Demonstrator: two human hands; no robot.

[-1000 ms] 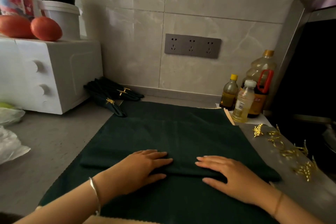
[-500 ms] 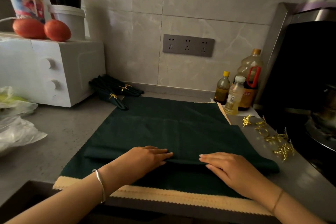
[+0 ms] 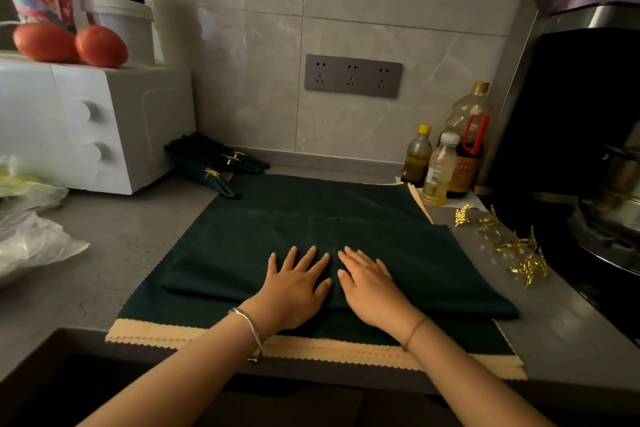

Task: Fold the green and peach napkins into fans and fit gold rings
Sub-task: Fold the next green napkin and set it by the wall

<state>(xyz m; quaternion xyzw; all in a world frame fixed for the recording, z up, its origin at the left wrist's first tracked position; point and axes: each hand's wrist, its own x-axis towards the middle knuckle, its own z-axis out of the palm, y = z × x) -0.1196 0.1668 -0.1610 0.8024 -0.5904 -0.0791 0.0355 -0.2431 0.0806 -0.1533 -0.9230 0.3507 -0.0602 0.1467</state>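
Left hand (image 3: 294, 288), right hand (image 3: 372, 291) side by side at centre of frame. Fingers straight, flat, gripping nothing, pressing folded band of green napkin (image 3: 311, 215). Napkin lies on desk (image 3: 114, 253) over peach napkin (image 3: 311, 350), whose edge shows at front lip.

Risks as I judge them:
- Pressing only middle: pleat ends spring up, crease goes crooked.
- Sliding palms: whole stack drags toward me, off desk.
- Lifting next pleat: I catch peach layer too.
- Rings (image 3: 512, 246) at right of frame, beside hob (image 3: 571, 156): forearm sweep scatters them.
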